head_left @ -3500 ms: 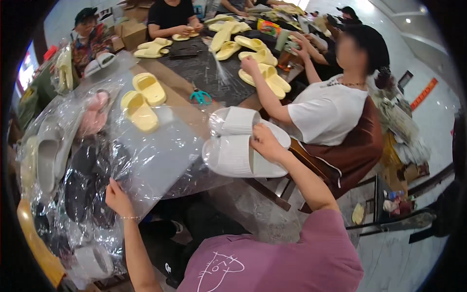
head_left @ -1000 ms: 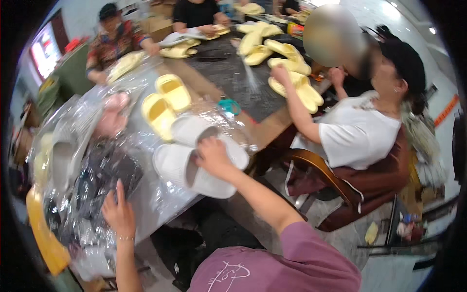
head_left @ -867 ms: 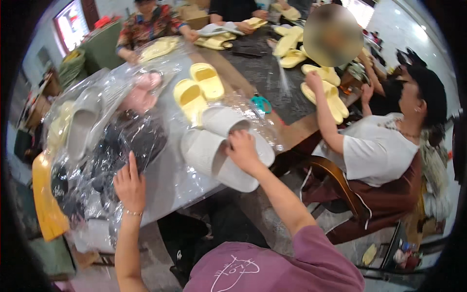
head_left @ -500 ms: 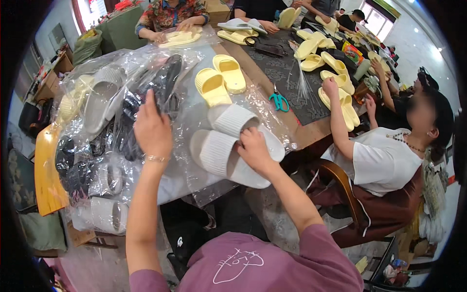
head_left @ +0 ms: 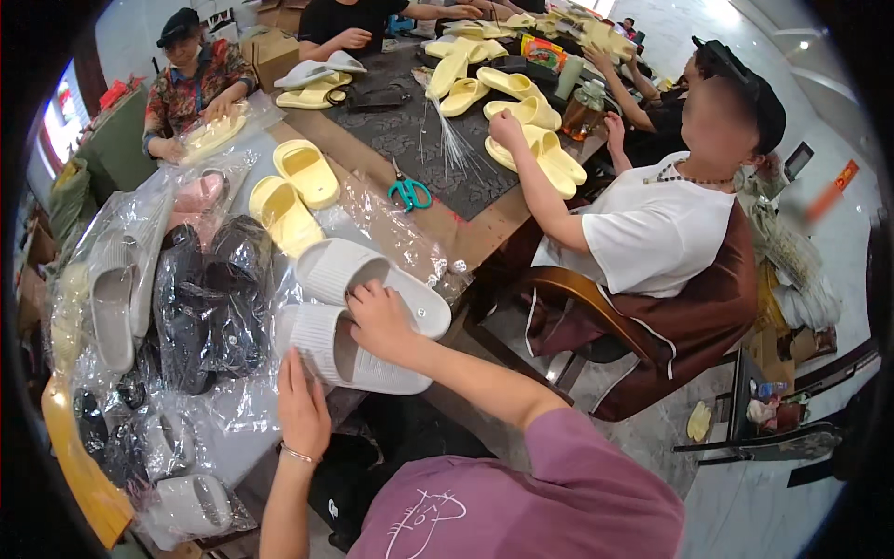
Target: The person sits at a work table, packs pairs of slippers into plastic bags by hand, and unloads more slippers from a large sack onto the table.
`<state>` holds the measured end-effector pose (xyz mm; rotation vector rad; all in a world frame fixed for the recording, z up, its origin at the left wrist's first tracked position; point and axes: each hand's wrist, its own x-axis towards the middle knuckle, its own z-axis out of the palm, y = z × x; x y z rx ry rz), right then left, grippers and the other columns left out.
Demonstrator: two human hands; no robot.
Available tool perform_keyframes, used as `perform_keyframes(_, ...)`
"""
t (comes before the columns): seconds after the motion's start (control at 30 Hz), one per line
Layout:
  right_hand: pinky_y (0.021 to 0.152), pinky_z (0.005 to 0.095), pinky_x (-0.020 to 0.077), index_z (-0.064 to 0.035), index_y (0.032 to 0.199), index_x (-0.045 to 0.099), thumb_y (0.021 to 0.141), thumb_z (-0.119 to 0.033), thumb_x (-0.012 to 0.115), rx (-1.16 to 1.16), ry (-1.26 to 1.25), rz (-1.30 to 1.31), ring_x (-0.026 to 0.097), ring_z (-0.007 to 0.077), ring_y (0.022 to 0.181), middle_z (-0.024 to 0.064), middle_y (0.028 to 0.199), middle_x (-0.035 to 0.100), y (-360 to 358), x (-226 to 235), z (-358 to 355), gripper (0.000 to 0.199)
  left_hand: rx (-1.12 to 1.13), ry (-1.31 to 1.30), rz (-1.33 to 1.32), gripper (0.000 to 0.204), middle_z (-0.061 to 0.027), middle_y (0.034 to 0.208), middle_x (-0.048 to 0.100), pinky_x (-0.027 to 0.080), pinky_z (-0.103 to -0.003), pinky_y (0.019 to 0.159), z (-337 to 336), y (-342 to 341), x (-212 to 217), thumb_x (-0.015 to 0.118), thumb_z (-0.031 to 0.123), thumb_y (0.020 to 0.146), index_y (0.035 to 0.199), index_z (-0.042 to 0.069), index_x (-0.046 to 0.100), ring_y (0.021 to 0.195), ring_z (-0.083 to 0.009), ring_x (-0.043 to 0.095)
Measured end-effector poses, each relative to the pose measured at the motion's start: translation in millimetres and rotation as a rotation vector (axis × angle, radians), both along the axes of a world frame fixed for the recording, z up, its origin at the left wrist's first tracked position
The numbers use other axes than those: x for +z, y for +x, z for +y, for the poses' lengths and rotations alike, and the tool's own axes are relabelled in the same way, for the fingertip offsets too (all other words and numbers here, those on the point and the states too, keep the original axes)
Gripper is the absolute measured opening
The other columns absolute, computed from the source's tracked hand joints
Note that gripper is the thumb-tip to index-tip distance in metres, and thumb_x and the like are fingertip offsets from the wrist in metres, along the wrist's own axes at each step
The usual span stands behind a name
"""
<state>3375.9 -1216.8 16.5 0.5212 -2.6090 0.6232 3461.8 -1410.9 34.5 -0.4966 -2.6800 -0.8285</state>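
A pair of light grey slides lies side by side at the table's near edge, the far slide [head_left: 340,267] and the near slide [head_left: 312,335] with ribbed straps. My right hand [head_left: 380,321] grips them where they meet, fingers curled in at the foot openings and their tips hidden. Against the outer side of the near slide rests my left hand [head_left: 305,410], its fingers stretched out. Just beyond the grey pair sit two yellow slides [head_left: 312,172]. Bagged black slides [head_left: 186,312] lie to the left under clear plastic.
Bagged grey slides [head_left: 116,289] and pink ones [head_left: 197,196] cover the left side. Teal-handled scissors [head_left: 408,191] lie on the board. A seated co-worker [head_left: 661,228] handles yellow slides [head_left: 545,158] at right; another person [head_left: 196,88] works at far left.
The view has swung right, so the table appears farther left. My left hand has come down from over the bagged black slides to the near grey slide. My right hand keeps its grip.
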Motion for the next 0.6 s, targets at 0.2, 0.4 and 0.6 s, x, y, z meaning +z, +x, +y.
perform_keyframes(0.2,0.076,0.0407,0.0431,0.0004,0.082,0.058,0.064,-0.013,0.061,0.021,0.026,-0.029,0.048,0.0307,0.092,0.0122,0.093,0.054,-1,13,0,0.023,0.210,-0.356,-0.052,0.061,-0.0230,0.134,0.037,0.022,-0.046,0.107,-16,12,-20,0.054,0.022,0.085,0.133,-0.007,0.029,0.125,-0.0385,0.033)
perform_keyframes(0.4,0.075,0.0433,0.0440,-0.0008,0.078,0.058,0.069,-0.013,0.059,-0.044,-0.013,-0.018,0.049,0.0323,0.091,0.0114,0.091,0.055,-7,8,20,0.015,0.215,-0.405,-0.034,0.060,-0.0219,0.132,0.040,0.025,-0.047,0.105,-37,15,-27,0.056,0.028,0.083,0.129,-0.006,0.036,0.122,-0.0377,0.036)
perform_keyframes(0.6,0.074,0.0449,0.0448,0.0006,0.078,0.057,0.074,-0.018,0.060,-0.262,-0.007,0.010,0.049,0.0332,0.093,0.0124,0.092,0.055,-30,20,52,0.020,0.193,-0.418,-0.019,0.059,-0.0204,0.134,0.038,0.021,-0.047,0.107,-55,24,-28,0.051,0.029,0.085,0.130,-0.005,0.035,0.125,-0.0366,0.033)
